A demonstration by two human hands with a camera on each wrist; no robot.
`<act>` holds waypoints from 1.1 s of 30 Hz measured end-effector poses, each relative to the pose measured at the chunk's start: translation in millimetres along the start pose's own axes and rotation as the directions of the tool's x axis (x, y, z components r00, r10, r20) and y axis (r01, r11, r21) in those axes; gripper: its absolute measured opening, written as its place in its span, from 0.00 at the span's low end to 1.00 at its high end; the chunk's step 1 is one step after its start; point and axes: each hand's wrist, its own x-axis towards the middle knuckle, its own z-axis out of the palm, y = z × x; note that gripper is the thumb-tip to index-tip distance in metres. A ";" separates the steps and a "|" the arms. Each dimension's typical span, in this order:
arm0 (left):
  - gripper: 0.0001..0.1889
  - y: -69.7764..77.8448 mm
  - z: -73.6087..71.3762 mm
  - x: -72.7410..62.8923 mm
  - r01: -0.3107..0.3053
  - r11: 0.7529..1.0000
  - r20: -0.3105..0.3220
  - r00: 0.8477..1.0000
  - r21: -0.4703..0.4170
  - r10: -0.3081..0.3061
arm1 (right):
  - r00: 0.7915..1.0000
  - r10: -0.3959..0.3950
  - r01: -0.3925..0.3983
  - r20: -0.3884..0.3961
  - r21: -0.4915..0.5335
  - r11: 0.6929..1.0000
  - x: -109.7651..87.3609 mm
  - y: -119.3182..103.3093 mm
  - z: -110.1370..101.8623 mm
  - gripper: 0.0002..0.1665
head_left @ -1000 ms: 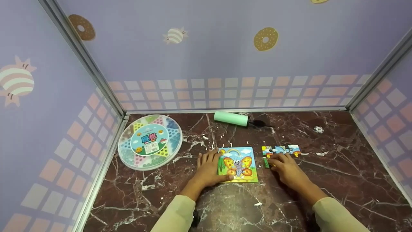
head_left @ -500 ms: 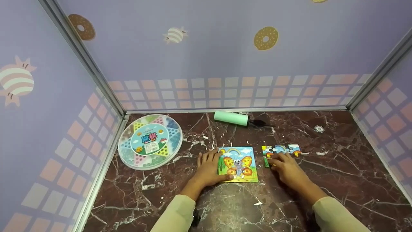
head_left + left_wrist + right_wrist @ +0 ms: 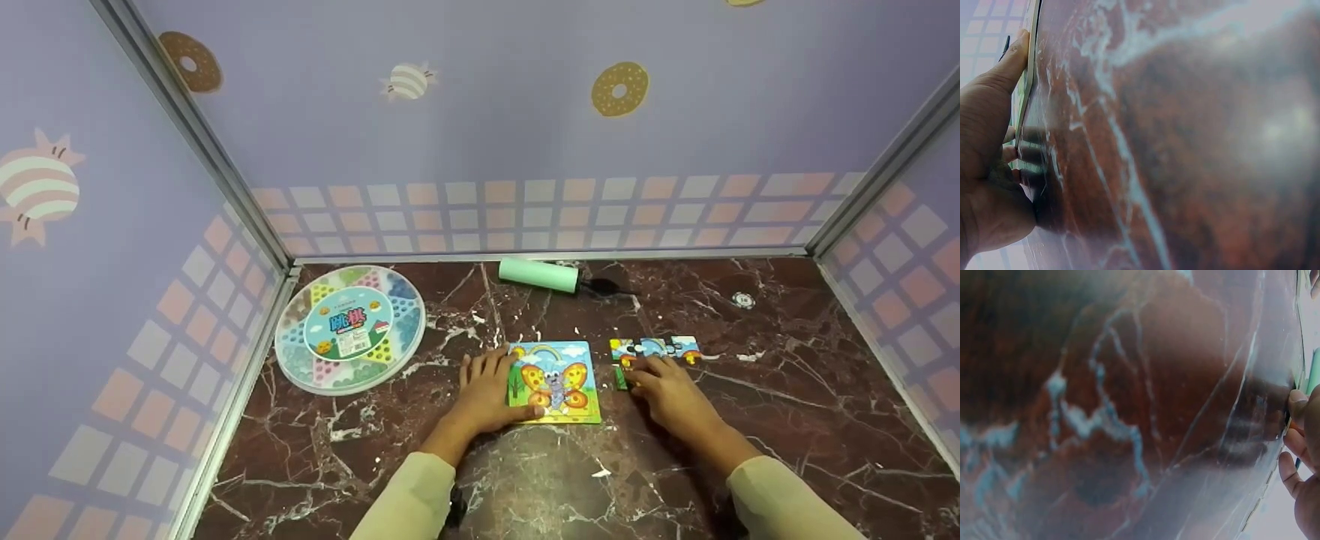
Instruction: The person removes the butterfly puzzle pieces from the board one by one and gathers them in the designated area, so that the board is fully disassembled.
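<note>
A square butterfly picture board (image 3: 555, 382) lies flat on the dark marbled table in the head view. My left hand (image 3: 491, 394) rests at its left side, thumb on the picture and the other fingers stretched along the left edge. In the left wrist view that thumb (image 3: 1013, 56) presses the board. To the right, a row of joined jigsaw pieces (image 3: 655, 348) shows sky, a rainbow and orange wing tips. Just below the row, my right hand (image 3: 667, 394) pinches a green jigsaw piece (image 3: 620, 379), partly hidden under its curled fingers.
A round Chinese checkers set (image 3: 350, 330) with a clear lid is at the left. Near the back wall lies a mint-green hand pump (image 3: 538, 275) with a black end. A small white round chip (image 3: 742, 301) lies at the back right. Patterned walls enclose the table.
</note>
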 end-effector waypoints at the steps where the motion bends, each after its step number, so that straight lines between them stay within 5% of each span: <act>1: 0.60 -0.7 1.2 0.4 -0.001 1.000 -0.006 1.000 0.002 0.001 | 1.000 0.000 0.000 0.003 -0.005 1.000 0.0 0.1 -0.1 0.19; 13: 0.59 4.6 -3.0 0.8 0.043 0.999 0.035 0.998 0.033 -0.044 | 1.000 -0.005 0.005 0.016 -0.005 1.000 0.9 0.0 0.8 0.19; 23: 0.60 -3.8 2.6 0.6 0.009 0.999 0.016 1.000 -0.035 -0.009 | 1.000 0.010 -0.010 0.022 -0.010 1.000 0.3 -1.6 1.6 0.19; 33: 0.59 -3.5 4.2 2.1 0.016 1.000 0.005 1.000 -0.012 -0.016 | 1.000 0.013 -0.012 0.027 -0.017 1.000 1.5 -2.3 0.7 0.18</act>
